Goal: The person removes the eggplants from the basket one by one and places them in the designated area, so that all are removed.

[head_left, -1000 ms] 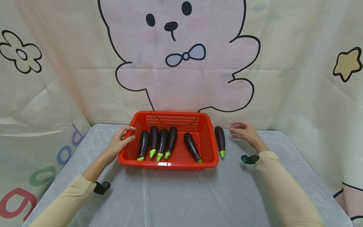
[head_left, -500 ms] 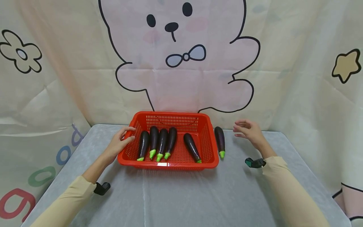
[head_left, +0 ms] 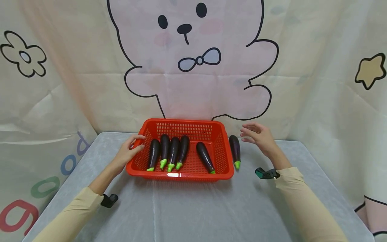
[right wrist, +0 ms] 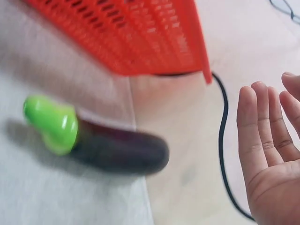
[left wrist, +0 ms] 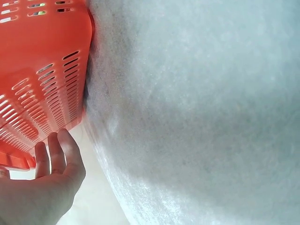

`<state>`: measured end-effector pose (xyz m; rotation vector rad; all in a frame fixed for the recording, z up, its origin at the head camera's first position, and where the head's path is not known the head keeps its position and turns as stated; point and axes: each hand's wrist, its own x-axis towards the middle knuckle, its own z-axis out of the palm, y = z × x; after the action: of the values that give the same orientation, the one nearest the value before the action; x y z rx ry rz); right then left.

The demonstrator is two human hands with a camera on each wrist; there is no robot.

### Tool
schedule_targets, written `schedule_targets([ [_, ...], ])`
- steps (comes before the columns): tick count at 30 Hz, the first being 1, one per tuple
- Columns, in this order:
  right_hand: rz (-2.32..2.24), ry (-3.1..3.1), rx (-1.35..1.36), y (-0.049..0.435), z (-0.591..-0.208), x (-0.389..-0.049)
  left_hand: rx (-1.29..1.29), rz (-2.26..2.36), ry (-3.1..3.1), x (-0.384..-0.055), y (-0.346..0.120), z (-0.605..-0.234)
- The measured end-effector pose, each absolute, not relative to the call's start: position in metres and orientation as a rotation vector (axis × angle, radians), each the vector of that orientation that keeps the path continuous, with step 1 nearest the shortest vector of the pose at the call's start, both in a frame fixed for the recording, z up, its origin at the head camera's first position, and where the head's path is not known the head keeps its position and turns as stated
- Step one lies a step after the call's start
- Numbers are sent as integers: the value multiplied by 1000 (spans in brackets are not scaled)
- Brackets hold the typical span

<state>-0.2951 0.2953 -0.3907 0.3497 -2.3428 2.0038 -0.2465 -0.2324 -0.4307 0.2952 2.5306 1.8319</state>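
Loose eggplant (head_left: 234,151) is on the table (head_left: 193,208), just outside the right wall of the red basket (head_left: 199,176), green cap toward the wearer. Right hand (head_left: 261,137) is raised beside its blunt end, on the right. Right fingers (right wrist: 248,122) released, nothing in them; right wrist view shows a clear gap to the eggplant.

Left hand (head_left: 127,151) is at the basket's left rim. Fingers loosely bent, no clench visible, hold no eggplant. Thumb and index reach the rim; whether they press on it, can't tell.

Basket: slotted, open top, sits flat, contains five eggplants. Four (head_left: 173,153) lie side by side in the left half; the fifth (head_left: 205,157) is apart, nearer the right wall, tilted. All caps toward the front rim.

Writing: coloured letters (head_left: 62,164) on the left drape (head_left: 27,111) read "good", running up toward the table's back corner. Pale patch on the front rim, either glare or a label, can't tell.
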Motion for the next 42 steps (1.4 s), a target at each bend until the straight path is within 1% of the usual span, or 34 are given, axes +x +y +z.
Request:
schedule_targets([
  [6,2044,-2281,466,275,-379,-293,301,1831,2538,-247,-231,-430],
  [13,2026,-2269,522,252,-372,-293,298,1833,2539,-248,-231,-430],
  [26,2007,-2285,608,218,-362,-300,287,1820,2553,-246,-232,-430],
  [37,2126,-2267,734,178,-349,-309,286,1826,2541,-245,-232,-431],
  [42,2148,-2288,739,162,-348,-316,293,1827,2541,-245,-231,-429],
])
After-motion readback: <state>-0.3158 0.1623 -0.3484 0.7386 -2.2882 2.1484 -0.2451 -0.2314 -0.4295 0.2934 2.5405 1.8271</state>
